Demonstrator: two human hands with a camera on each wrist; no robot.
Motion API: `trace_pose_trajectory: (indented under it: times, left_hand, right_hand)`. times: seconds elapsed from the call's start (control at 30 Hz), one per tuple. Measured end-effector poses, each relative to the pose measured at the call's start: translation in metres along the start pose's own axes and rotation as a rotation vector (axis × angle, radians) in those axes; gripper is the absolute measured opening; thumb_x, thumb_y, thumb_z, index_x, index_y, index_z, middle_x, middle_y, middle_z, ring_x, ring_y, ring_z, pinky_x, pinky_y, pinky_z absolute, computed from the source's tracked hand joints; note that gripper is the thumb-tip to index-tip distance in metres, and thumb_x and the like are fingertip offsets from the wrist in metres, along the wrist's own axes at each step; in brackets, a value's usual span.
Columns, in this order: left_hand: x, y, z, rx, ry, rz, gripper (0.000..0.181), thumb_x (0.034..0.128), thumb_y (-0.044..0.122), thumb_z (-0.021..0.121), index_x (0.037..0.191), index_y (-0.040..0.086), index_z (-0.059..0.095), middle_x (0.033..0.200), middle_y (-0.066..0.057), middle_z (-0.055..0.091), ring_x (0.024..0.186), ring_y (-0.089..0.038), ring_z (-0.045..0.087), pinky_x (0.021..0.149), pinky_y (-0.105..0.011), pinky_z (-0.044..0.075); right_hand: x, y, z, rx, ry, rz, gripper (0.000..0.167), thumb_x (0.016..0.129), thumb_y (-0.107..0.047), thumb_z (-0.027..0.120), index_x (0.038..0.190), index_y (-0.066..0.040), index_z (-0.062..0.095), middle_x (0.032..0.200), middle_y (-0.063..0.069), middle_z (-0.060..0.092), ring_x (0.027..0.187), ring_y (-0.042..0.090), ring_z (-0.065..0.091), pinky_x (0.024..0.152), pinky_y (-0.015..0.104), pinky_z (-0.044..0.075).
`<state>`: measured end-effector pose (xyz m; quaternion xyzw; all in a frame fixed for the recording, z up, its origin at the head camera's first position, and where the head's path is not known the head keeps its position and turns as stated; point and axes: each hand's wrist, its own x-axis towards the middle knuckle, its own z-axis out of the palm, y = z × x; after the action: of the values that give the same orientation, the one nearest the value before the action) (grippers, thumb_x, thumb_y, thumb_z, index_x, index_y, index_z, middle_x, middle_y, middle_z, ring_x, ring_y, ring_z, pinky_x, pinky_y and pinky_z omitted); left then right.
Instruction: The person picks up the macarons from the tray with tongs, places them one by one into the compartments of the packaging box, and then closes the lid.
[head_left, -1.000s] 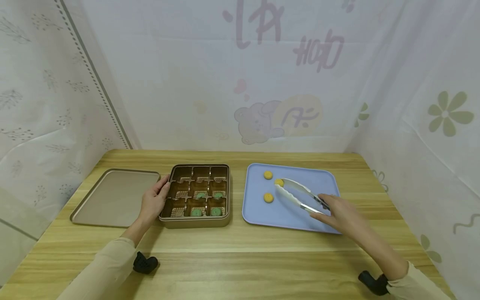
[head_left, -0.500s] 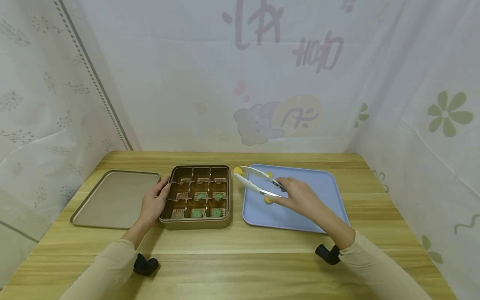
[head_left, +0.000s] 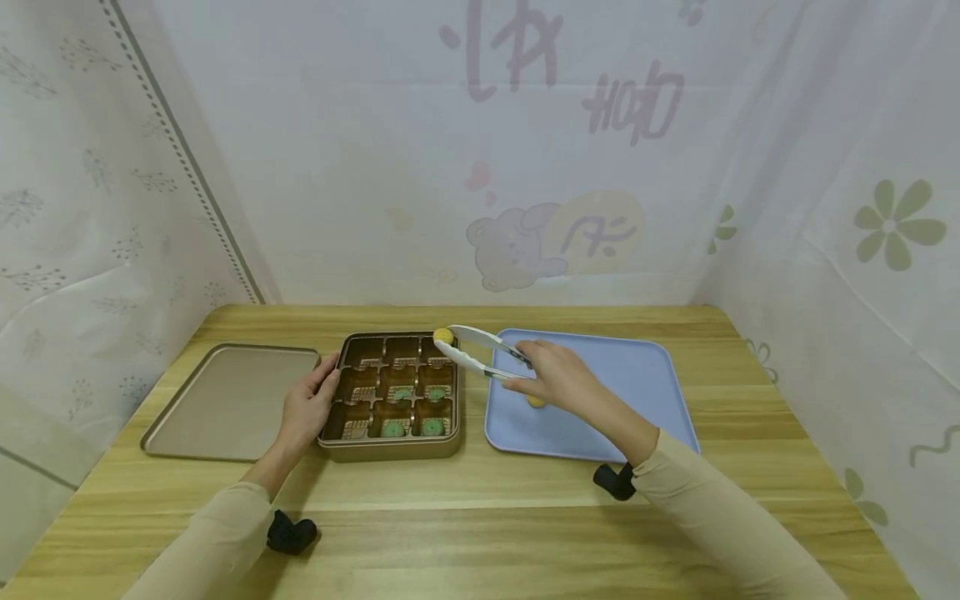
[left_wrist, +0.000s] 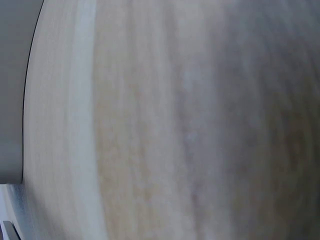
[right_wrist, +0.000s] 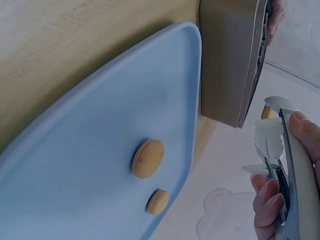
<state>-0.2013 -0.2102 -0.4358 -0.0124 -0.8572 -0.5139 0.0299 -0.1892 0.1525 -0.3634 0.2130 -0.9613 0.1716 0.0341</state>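
My right hand grips a pair of tongs, whose white tips pinch a yellow macaron above the back right corner of the box. This gold box has a divided brown insert. Several green macarons sit in its middle and right compartments of the front and middle rows. Against the box's left side rests my left hand, thumb and fingers at the rim. On the blue tray lie two yellow macarons, plain in the right wrist view; in the head view one is hidden.
A flat gold lid lies left of the box, partly behind my left hand. All stand on a wooden table, with patterned cloth hanging behind and on both sides. The left wrist view shows mostly blurred table.
My right hand has carried the yellow macaron in the tongs leftward, off the blue tray and over to the box's back right corner. The left hand stays at the box.
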Motion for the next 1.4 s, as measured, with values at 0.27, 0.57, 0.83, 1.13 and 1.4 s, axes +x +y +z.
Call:
trace_pose_trajectory:
  times: [0.27, 0.57, 0.83, 1.13, 1.4]
  left_hand:
    - [0.0, -0.003, 0.001, -0.021, 0.033, 0.029, 0.052, 0.1017, 0.034, 0.04, 0.144, 0.004, 0.037, 0.147, -0.018, 0.035, 0.138, -0.036, 0.028, 0.11, -0.048, 0.028]
    - [0.001, -0.002, 0.001, -0.023, 0.026, 0.017, 0.051, 0.102, 0.031, 0.04, 0.145, 0.004, 0.037, 0.148, -0.016, 0.035, 0.138, -0.034, 0.028, 0.111, -0.048, 0.028]
    - [0.001, -0.002, 0.001, -0.02, 0.022, -0.013, 0.049, 0.1021, 0.029, 0.04, 0.145, 0.005, 0.036, 0.149, -0.013, 0.034, 0.139, -0.031, 0.027, 0.111, -0.046, 0.028]
    - [0.002, -0.004, 0.002, -0.017, 0.023, -0.003, 0.049, 0.1022, 0.029, 0.04, 0.145, 0.005, 0.037, 0.148, -0.015, 0.035, 0.139, -0.033, 0.027, 0.111, -0.047, 0.028]
    - [0.002, -0.004, 0.001, -0.011, 0.011, 0.003, 0.049, 0.1026, 0.029, 0.039, 0.145, 0.004, 0.035, 0.149, -0.016, 0.033, 0.139, -0.034, 0.026, 0.111, -0.048, 0.027]
  right_hand:
    - [0.015, -0.006, 0.003, -0.044, -0.054, 0.01, 0.043, 0.081, -0.04, 0.073, 0.103, -0.004, 0.063, 0.075, 0.001, 0.056, 0.063, 0.013, 0.05, 0.052, 0.025, 0.041]
    - [0.024, -0.011, 0.005, -0.079, -0.097, 0.002, 0.047, 0.081, -0.041, 0.073, 0.106, -0.003, 0.063, 0.084, 0.005, 0.063, 0.068, 0.014, 0.054, 0.058, 0.028, 0.046]
    - [0.026, -0.017, 0.002, -0.12, -0.099, -0.01, 0.048, 0.08, -0.041, 0.074, 0.108, -0.004, 0.063, 0.089, 0.006, 0.064, 0.074, 0.016, 0.059, 0.062, 0.028, 0.05]
    - [0.027, -0.02, 0.002, -0.159, -0.108, -0.031, 0.05, 0.081, -0.04, 0.073, 0.109, 0.0, 0.062, 0.089, 0.009, 0.064, 0.075, 0.019, 0.06, 0.062, 0.029, 0.051]
    - [0.026, -0.02, 0.003, -0.154, -0.092, -0.039, 0.049, 0.08, -0.039, 0.073, 0.108, -0.001, 0.062, 0.09, 0.009, 0.064, 0.075, 0.019, 0.06, 0.061, 0.029, 0.051]
